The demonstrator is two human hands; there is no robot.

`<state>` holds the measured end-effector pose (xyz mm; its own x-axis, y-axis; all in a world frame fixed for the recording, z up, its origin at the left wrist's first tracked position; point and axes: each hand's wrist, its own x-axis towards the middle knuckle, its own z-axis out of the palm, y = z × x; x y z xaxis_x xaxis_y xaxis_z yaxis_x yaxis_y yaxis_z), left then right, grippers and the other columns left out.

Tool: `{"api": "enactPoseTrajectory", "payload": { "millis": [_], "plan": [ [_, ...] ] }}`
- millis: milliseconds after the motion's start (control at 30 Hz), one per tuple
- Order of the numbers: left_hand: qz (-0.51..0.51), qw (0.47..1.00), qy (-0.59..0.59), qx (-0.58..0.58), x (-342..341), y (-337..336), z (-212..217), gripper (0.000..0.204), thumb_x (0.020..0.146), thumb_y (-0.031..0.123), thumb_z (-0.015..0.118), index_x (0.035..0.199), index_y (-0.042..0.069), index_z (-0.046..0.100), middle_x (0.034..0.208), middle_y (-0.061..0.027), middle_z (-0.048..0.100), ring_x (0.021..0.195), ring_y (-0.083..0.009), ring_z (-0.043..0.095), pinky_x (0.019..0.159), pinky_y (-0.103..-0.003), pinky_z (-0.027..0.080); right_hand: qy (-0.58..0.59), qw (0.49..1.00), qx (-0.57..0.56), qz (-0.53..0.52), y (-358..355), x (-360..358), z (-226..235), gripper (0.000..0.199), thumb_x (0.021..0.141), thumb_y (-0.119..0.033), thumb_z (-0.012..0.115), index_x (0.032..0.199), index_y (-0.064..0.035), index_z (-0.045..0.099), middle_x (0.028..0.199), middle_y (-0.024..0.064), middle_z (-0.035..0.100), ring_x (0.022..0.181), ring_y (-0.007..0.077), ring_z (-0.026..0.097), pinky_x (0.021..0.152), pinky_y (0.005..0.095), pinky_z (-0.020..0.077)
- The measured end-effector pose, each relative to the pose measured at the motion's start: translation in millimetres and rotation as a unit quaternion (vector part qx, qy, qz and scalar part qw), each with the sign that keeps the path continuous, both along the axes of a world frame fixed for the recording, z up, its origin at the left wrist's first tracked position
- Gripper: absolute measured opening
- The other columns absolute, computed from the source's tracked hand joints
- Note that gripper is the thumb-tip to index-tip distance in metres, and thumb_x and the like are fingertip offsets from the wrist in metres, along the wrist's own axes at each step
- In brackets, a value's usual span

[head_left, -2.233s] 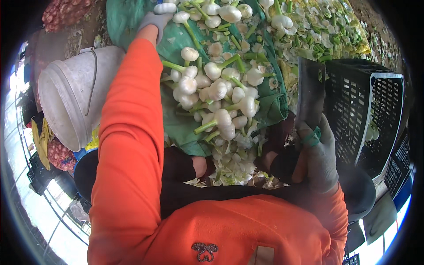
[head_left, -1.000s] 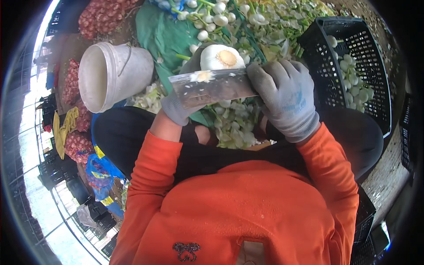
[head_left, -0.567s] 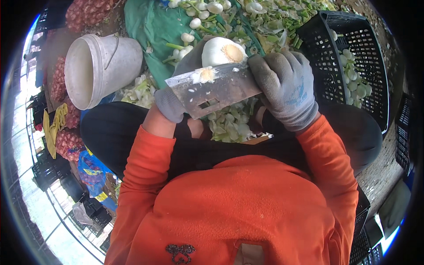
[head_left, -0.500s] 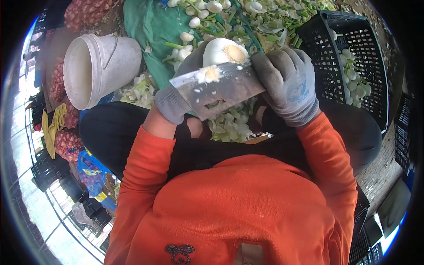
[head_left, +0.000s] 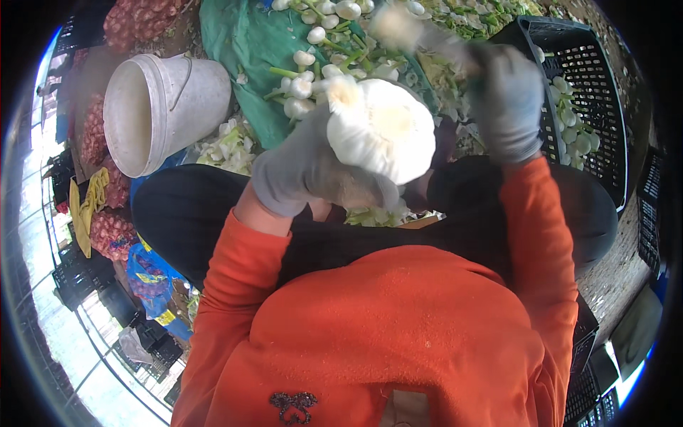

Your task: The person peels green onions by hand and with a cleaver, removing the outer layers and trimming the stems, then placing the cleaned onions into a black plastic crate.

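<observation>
"Ground (head_left: 617,260) all round is strewn with peelings (head_left: 224,149). What's nearest?"

"Left hand (head_left: 306,167), its grip filled by one big white bulb (head_left: 391,132), in mid-air above the legs"

"And the right hand (head_left: 514,99)?"

"Raised a little farther off, blurred by motion, its grip curled round a knife (head_left: 445,48), the blade just a smear"

"Beyond those?"

"Green sheet (head_left: 224,43) with loose bulbs (head_left: 300,87), white bucket (head_left: 196,89) to its left, black crate (head_left: 601,107) of more to the right"

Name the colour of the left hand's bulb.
The garlic bulb is white, clearest in the head view.
</observation>
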<state>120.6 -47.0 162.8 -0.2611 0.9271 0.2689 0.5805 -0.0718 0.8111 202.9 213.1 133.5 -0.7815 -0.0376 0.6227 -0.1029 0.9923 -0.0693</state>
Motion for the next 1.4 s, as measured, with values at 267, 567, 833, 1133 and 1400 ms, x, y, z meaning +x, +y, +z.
{"api": "enactPoseTrajectory", "payload": {
  "millis": [267, 567, 833, 1133, 1400],
  "plan": [
    [0.241, 0.900, -0.360, -0.048, 1.5, 5.7, 23.7, 0.079, 0.061, 0.022, 0.089, 0.125, 0.001, 0.048, 0.112, -0.0093, 0.062, 0.100, -0.0174, 0.062, 0.084, -0.031, 0.053, 0.043, 0.987, -0.153, 0.001, -26.5, 9.8, -4.1, 0.028, 0.079, -0.012, 0.065, 0.106, -0.0082, 0.061, 0.085, 0.0125, 0.058, 0.078, 0.0345, 0.057, 0.070, 0.0413, 0.0464],
    [0.341, 0.862, -0.357, 0.113, 1.2, 23.5, 9.6, 0.065, 0.075, 0.014, 0.075, 0.130, 0.003, 0.042, 0.113, -0.0100, 0.058, 0.097, -0.0187, 0.062, 0.081, -0.030, 0.055, -0.146, 0.761, -0.632, -0.008, -53.1, 15.0, -3.7, 0.025, 0.091, -0.012, 0.062, 0.113, -0.0017, 0.056, 0.096, -0.0002, 0.059, 0.085, 0.0067, 0.051, 0.074, 0.0226, 0.0443],
    [0.289, 0.801, -0.515, 0.096, 32.2, 53.4, 10.6, 0.061, 0.075, 0.013, 0.072, 0.127, 0.006, 0.043, 0.108, -0.0080, 0.058, 0.100, -0.0173, 0.060, 0.084, -0.031, 0.052, -0.067, 0.868, -0.488, -0.065, -61.4, 9.5, -3.2, 0.020, 0.088, -0.013, 0.060, 0.102, -0.0012, 0.053, 0.083, 0.0228, 0.060, 0.078, 0.0435, 0.058, 0.066, 0.0470, 0.0463],
    [0.319, 0.786, -0.487, 0.206, -25.4, 28.9, 11.3, 0.051, 0.086, 0.027, 0.065, 0.128, 0.004, 0.047, 0.113, -0.0083, 0.061, 0.100, -0.0185, 0.062, 0.089, -0.033, 0.051, -0.324, 0.721, -0.613, -0.004, -77.3, 30.8, -58.3, 0.029, 0.085, -0.010, 0.059, 0.110, 0.0029, 0.058, 0.085, 0.0102, 0.062, 0.070, 0.0173, 0.054, 0.066, 0.0335, 0.0470],
    [0.390, 0.789, -0.133, -0.457, -123.9, -35.6, -106.6, 0.079, 0.069, 0.049, 0.079, 0.124, -0.003, 0.057, 0.121, -0.0220, 0.062, 0.111, -0.0308, 0.061, 0.095, -0.037, 0.046, -0.240, 0.574, -0.780, -0.073, -28.4, 0.6, 10.9, 0.029, 0.089, -0.010, 0.057, 0.117, -0.0024, 0.056, 0.087, -0.0007, 0.058, 0.071, 0.0059, 0.052, 0.061, 0.0214, 0.0424]
  ]
}}
